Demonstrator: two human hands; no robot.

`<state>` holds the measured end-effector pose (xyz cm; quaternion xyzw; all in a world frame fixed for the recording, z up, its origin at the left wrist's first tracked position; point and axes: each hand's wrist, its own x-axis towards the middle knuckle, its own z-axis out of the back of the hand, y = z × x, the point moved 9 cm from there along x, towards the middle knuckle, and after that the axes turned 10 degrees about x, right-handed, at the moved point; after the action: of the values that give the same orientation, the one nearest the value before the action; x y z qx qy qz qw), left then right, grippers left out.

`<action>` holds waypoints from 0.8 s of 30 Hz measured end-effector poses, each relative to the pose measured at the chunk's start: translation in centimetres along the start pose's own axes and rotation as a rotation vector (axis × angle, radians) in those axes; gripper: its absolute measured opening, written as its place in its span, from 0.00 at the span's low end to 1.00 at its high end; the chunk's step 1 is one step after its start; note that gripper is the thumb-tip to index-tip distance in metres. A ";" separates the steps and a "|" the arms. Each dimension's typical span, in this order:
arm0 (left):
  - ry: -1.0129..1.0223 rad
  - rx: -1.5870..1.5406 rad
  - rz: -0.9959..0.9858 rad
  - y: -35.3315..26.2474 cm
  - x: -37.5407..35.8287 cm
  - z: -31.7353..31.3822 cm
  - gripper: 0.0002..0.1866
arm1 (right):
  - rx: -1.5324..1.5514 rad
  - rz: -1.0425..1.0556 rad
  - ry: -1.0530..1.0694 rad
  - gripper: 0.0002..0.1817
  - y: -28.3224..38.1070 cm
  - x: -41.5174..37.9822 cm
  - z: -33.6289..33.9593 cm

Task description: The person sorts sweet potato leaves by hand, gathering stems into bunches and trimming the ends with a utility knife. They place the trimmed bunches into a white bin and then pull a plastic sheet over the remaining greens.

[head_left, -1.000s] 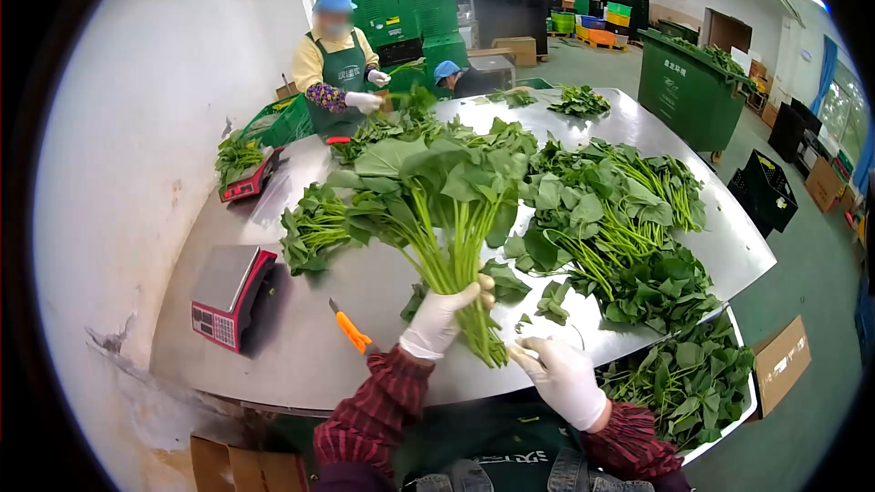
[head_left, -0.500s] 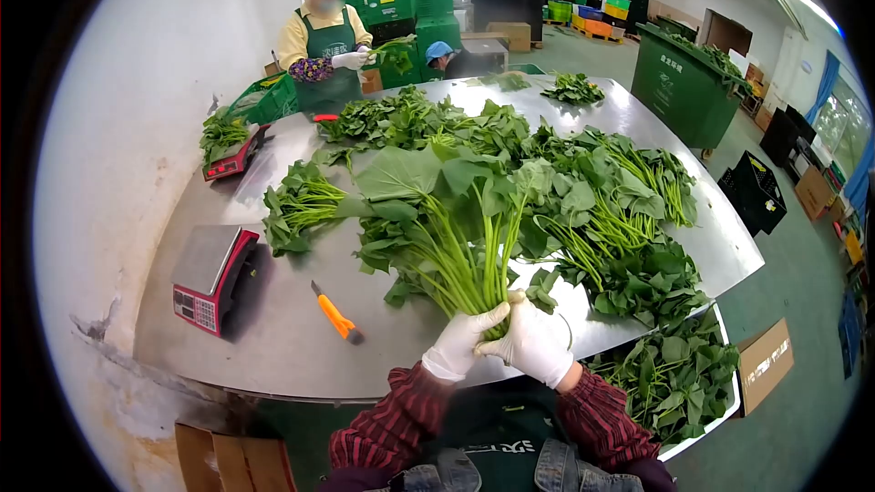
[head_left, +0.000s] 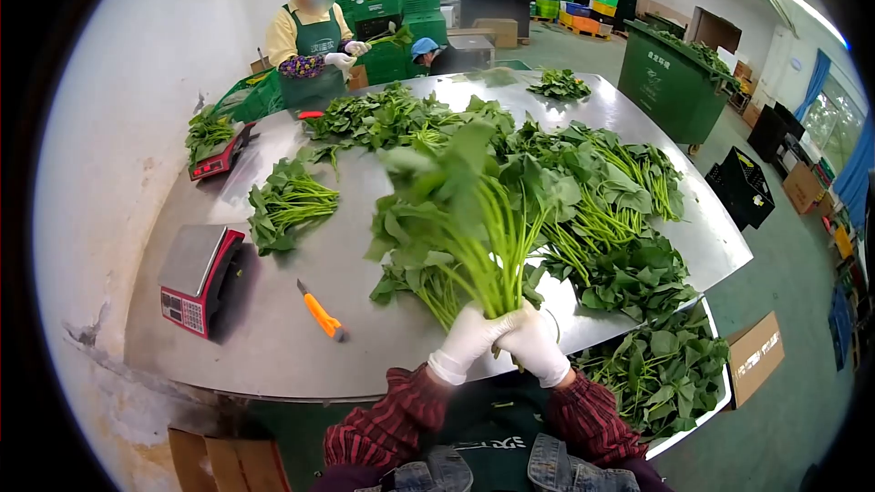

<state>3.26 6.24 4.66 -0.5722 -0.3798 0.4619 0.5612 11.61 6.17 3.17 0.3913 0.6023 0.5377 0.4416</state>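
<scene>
A large bunch of leafy green vegetables point(head_left: 488, 237) rises from my two gloved hands near the table's front edge. My left hand point(head_left: 468, 342) is closed around the lower stems. My right hand point(head_left: 535, 343) wraps the stem ends from the other side, its fingers meeting the left ones. Some leaves at the top of the bunch are motion-blurred. To the left lies an orange-handled knife point(head_left: 319, 312) on the metal table point(head_left: 246, 369). Behind and right of the bunch spreads a long pile of the same greens point(head_left: 592, 210).
At left stands a red scale point(head_left: 200, 282); a second scale point(head_left: 219, 159) bearing greens is farther back. A smaller bunch point(head_left: 290, 205) lies between. At my right is a white crate point(head_left: 720, 392) full of greens. A co-worker point(head_left: 314, 46) across the table handles stems.
The held bunch has swung slightly right and more upright, its top leaves in motion. My hands have come closer together on the stems. The whole view has shifted a little.
</scene>
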 end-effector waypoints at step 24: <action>-0.229 0.566 -0.505 -2.4 -3.8 -2.5 0.13 | 1.506 0.235 0.126 0.10 5.0 -4.0 8.4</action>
<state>4.73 2.11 7.34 -0.2282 -0.4265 0.4565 0.7467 20.82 5.47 8.27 0.6166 0.7849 0.0468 -0.0396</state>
